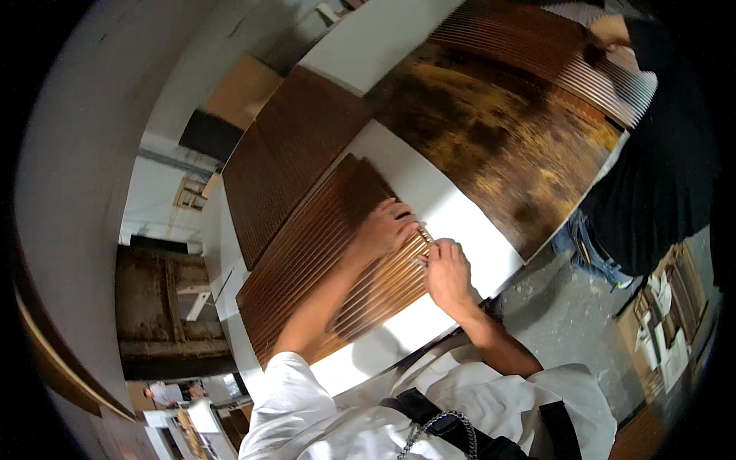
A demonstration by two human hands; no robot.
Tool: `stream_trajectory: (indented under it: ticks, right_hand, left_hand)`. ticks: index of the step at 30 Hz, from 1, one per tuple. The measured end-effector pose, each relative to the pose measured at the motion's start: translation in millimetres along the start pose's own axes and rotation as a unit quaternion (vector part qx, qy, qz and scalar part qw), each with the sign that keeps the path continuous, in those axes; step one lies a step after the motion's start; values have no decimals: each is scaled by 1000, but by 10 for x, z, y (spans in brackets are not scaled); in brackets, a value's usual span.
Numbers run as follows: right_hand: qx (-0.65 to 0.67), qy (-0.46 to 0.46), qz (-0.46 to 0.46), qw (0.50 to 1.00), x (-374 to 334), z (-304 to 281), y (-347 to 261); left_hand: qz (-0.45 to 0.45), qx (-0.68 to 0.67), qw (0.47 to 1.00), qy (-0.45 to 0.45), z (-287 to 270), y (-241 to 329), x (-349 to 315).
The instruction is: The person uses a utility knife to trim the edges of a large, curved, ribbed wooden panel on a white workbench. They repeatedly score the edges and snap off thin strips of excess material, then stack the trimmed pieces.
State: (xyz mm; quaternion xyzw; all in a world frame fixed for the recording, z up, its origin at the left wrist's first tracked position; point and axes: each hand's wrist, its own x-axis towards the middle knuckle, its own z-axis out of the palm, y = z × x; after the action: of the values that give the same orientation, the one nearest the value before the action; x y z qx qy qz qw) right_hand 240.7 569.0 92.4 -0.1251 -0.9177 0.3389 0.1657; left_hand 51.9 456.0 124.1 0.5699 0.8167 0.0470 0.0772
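Observation:
A brown panel with raised parallel ribs [307,253] lies on a white tabletop [491,245] in front of me. My left hand [387,228] rests on the panel close to its right end, fingers bent and slightly apart, with the forearm crossing above the ribs. Just to the right, my right hand [447,270] is closed at the same end of the panel. Something small and thin seems to be pinched in it, but the fingers hide what it is.
Beyond lies another brown ribbed panel [295,153]. A stained brown-and-yellow board [498,146] covers the far right of the table. There a co-worker in black [659,169] has a hand on a ribbed sheet [529,46]. Scraps lie in a box [667,337] on the floor.

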Motion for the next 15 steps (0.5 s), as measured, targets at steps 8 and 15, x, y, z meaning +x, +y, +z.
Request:
stream_trajectory:
  ticks: [8,15]
  right_hand:
    - [41,65,-7,997,-170,27,-5]
    - [75,54,28,995,-125,25,101]
  left_hand:
    - [-10,176,982,65,-203,-865,255]
    - [-140,198,970,-9,-354,-1023,583]
